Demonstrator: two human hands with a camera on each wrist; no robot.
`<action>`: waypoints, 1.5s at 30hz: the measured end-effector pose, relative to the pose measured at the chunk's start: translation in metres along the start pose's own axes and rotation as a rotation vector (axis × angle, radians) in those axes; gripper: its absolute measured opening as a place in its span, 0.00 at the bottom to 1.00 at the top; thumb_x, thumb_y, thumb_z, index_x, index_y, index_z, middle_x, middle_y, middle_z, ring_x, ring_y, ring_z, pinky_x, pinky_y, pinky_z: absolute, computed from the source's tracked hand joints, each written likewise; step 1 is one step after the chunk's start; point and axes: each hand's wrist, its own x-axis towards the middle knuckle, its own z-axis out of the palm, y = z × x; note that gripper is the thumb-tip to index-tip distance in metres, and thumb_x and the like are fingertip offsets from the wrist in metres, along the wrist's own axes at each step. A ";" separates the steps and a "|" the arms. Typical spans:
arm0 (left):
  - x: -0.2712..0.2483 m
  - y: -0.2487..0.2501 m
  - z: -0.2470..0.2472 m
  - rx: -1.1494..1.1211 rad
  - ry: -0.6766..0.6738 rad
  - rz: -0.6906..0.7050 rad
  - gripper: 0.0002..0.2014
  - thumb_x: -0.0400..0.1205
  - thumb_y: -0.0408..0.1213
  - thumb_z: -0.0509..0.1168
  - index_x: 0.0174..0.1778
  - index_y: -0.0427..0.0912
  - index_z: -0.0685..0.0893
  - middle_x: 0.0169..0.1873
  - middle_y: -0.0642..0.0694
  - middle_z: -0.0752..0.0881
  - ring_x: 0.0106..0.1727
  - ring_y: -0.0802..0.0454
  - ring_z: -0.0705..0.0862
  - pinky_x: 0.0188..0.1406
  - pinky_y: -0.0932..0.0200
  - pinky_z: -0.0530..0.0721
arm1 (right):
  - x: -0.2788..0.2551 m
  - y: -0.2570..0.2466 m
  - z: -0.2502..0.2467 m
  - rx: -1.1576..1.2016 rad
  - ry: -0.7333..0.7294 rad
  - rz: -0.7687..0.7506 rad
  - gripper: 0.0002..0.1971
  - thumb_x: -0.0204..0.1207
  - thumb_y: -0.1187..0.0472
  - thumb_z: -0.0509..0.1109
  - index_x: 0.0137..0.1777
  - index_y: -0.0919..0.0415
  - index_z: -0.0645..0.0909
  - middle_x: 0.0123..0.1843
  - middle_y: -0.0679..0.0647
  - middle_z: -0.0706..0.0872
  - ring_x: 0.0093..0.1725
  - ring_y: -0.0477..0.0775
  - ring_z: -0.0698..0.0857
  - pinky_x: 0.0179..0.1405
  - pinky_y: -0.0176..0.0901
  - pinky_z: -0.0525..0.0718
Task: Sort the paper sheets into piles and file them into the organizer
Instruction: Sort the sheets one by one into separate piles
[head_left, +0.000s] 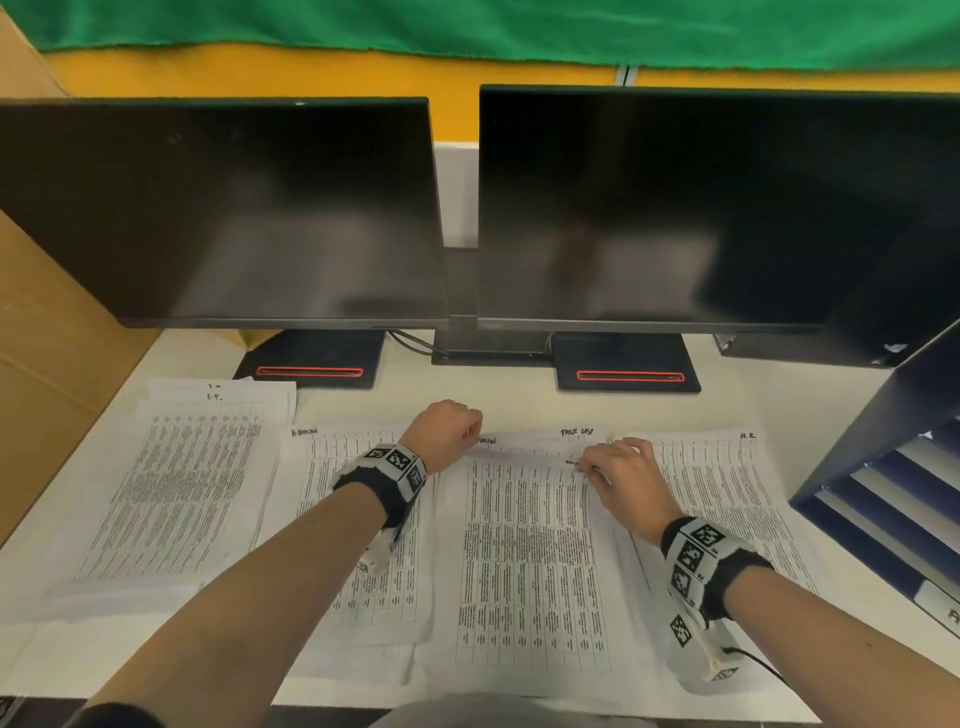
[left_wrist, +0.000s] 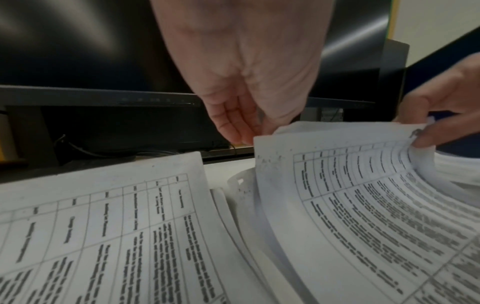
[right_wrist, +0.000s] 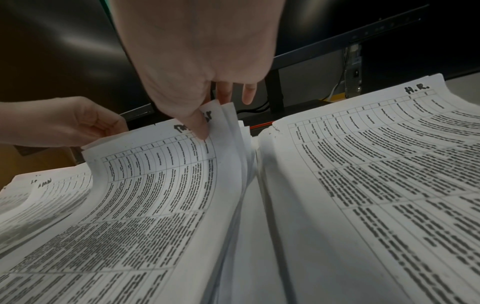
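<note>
In the head view, four piles of printed paper sheets are laid side by side on the white desk (head_left: 519, 405): a far-left pile (head_left: 176, 488), a second pile (head_left: 353, 519) under the left forearm, the middle pile (head_left: 530, 561) and the "H.R." pile (head_left: 727, 488) at right. The middle pile's top edge is gripped at both corners – by the left hand (head_left: 447, 431) and the right hand (head_left: 623, 478). Two dark monitors (head_left: 223, 208) fill the upper frame, with the dark blue organizer (head_left: 883, 431) at the right edge, cardboard at left and a yellow wall with green cloth above. In the left wrist view, the raised sheet's (left_wrist: 363, 185) left corner is met by the left fingers (left_wrist: 233, 121), though the grip itself is hidden behind the paper. In the right wrist view, several sheet corners (right_wrist: 223, 131) are pinched between thumb and fingers – the "H.R." pile lies flat at right.
</note>
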 end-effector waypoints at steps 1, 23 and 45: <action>-0.001 0.000 0.001 0.058 0.044 0.055 0.06 0.83 0.36 0.60 0.46 0.40 0.82 0.43 0.44 0.84 0.47 0.47 0.79 0.45 0.56 0.77 | 0.000 -0.001 -0.001 0.001 -0.006 0.003 0.06 0.79 0.64 0.65 0.45 0.55 0.82 0.45 0.45 0.88 0.48 0.50 0.83 0.63 0.43 0.61; -0.007 0.020 -0.018 -0.773 0.164 -0.289 0.12 0.88 0.39 0.53 0.66 0.44 0.69 0.60 0.50 0.74 0.58 0.53 0.76 0.60 0.58 0.75 | 0.004 -0.006 -0.010 0.026 -0.018 0.094 0.12 0.77 0.68 0.59 0.55 0.55 0.77 0.47 0.49 0.76 0.49 0.51 0.75 0.55 0.46 0.68; -0.077 -0.165 -0.049 -0.375 0.183 -1.093 0.18 0.83 0.27 0.53 0.68 0.25 0.71 0.62 0.25 0.79 0.65 0.27 0.78 0.65 0.40 0.77 | 0.008 -0.008 -0.005 0.007 -0.081 0.110 0.11 0.79 0.69 0.55 0.57 0.59 0.74 0.49 0.52 0.77 0.52 0.54 0.75 0.54 0.50 0.67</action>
